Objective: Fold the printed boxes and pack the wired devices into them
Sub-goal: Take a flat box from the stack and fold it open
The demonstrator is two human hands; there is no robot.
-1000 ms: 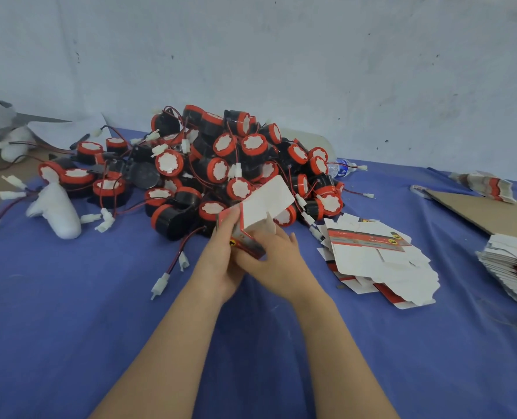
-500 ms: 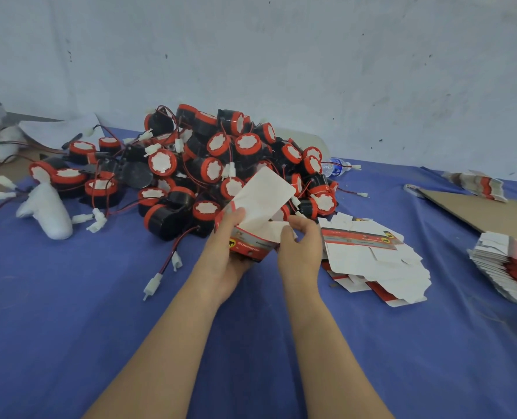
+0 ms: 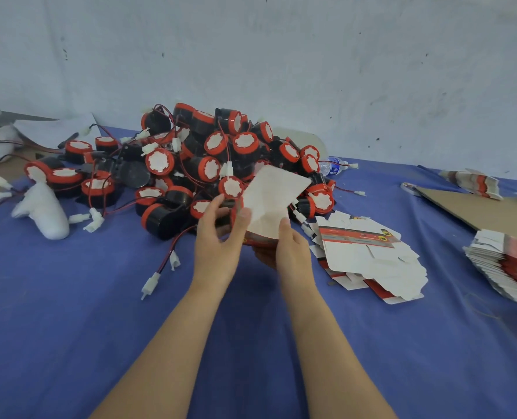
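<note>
A matt blue woven cloth (image 3: 69, 328) covers the tabletop. The piled devices (image 3: 208, 164) are smooth black and red plastic with a slight sheen, capped with matt white discs. Their wires end in white plastic connectors (image 3: 150, 282). In front of the pile, the box (image 3: 273, 201) is thin card, matt white inside and printed red outside. Right of the pile lie flat blanks (image 3: 369, 258) of the same card. Farther right is a matt brown cardboard sheet (image 3: 477, 210).

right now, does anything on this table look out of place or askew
A plastic water bottle lies on its side behind the pile of red-and-black wired devices, unrelated to the packing. The flat box blanks at that pile's near right are fanned askew, not stacked square.
</note>
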